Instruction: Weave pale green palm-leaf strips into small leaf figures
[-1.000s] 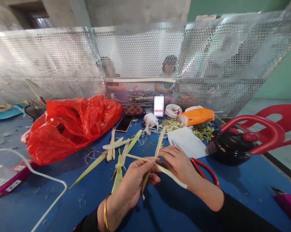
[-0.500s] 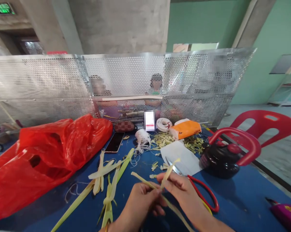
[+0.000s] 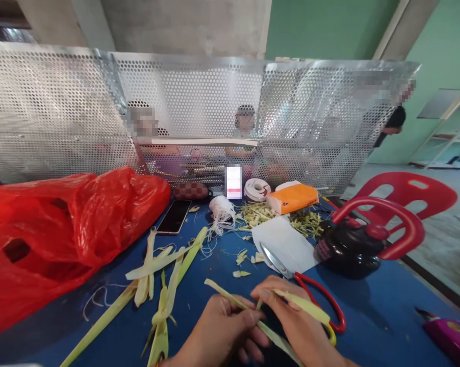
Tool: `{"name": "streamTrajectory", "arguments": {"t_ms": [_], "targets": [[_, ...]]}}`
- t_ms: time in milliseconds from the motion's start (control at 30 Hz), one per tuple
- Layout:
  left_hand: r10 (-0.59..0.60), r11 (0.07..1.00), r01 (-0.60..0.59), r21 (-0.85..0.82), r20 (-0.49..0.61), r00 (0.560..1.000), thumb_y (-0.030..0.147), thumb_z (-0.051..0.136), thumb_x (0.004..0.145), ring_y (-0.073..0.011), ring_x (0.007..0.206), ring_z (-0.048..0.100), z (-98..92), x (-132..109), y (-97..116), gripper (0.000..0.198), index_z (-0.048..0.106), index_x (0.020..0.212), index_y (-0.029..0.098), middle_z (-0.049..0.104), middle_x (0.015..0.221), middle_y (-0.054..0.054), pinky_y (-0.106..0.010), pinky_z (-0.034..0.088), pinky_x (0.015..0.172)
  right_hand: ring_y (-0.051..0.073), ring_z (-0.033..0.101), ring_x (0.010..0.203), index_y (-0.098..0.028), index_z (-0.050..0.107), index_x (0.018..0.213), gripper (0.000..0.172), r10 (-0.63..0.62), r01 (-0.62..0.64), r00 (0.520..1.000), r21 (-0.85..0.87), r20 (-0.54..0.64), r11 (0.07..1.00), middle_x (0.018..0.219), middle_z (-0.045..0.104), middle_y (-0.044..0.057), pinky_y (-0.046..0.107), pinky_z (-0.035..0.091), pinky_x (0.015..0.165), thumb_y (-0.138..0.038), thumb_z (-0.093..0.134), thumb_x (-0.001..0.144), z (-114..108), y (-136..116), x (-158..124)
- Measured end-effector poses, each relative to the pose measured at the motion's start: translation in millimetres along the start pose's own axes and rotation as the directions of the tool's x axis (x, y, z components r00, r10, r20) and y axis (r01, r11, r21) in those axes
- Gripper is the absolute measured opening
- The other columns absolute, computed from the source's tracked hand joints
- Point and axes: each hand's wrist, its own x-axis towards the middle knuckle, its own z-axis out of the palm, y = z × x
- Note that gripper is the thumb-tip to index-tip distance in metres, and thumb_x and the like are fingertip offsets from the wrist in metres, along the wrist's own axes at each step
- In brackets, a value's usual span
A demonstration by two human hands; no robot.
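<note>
The left hand (image 3: 228,323) and right hand (image 3: 291,322) meet at a pale strip (image 3: 222,291) of leaf-like material, held above the blue counter (image 3: 390,306). We see the left fingers pinched firmly on this strip; one free end points up toward the far side, while the rest trails beneath the right hand. The right fingers are closed near the same place, on what we take to be a second strip (image 3: 306,307), whose length lies across the back of that hand.

Half a second earlier, the second strip stood up between the fingertips; it now appears turned down toward the right. We judge this to be a fold being laid over the pale strip. For the work, it means that the left pinch matters most, since slackening there could let the crossing open. The crossing itself is largely covered by fingers, so we cannot tell how tight it is.

The scissors (image 3: 278,262) now show more of their blades, on the white sheet (image 3: 283,237). To the left, the knotted piece (image 3: 160,317) lies apart from both hands.
</note>
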Motion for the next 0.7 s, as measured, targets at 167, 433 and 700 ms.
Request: {"name": "streamTrajectory", "arguments": {"t_ms": [167,433,700], "targets": [[0.044,0.982,-0.05,-0.184,-0.04,0.998,0.054,0.058,0.079,-0.0157,0.06,0.068,5.2,-15,13,0.049,0.066,0.098,0.009,0.074,0.083,-0.014,-0.021,0.046,0.054,0.023,0.068,0.082,-0.019,0.071,0.099,0.042,0.145,-0.148,0.989,0.154,0.032,0.977,0.083,0.073,0.007,0.033,0.053,0.081,-0.052,0.045,0.091,-11,3,2],[0.138,0.976,-0.153,-0.153,-0.107,0.985,0.035,0.068,0.073,-0.0146,0.064,0.067,1.0,-11,14,0.037,0.065,0.1,0.011,0.073,0.081,-0.01,-0.02,0.045,0.056,0.018,0.059,0.071,-0.02,0.065,0.077,0.03,0.173,-0.119,0.941,-0.194,0.292,0.974,0.072,0.064,0.001,0.026,0.045,0.061,-0.044,0.052,0.09,-19,0,2],[0.217,0.973,-0.226,-0.044,-0.156,0.964,0.038,0.067,0.07,-0.0113,0.051,0.06,1.2,-4,5,0.029,0.064,0.081,0.011,0.068,0.057,-0.004,-0.02,0.041,0.05,0.012,0.048,0.055,-0.018,0.051,0.061,0.038,0.01,0.112,0.944,-0.348,0.329,0.931,0.059,0.051,-0.001,0.024,0.035,0.052,-0.035,0.044,0.094,-14,0,-5]]}}
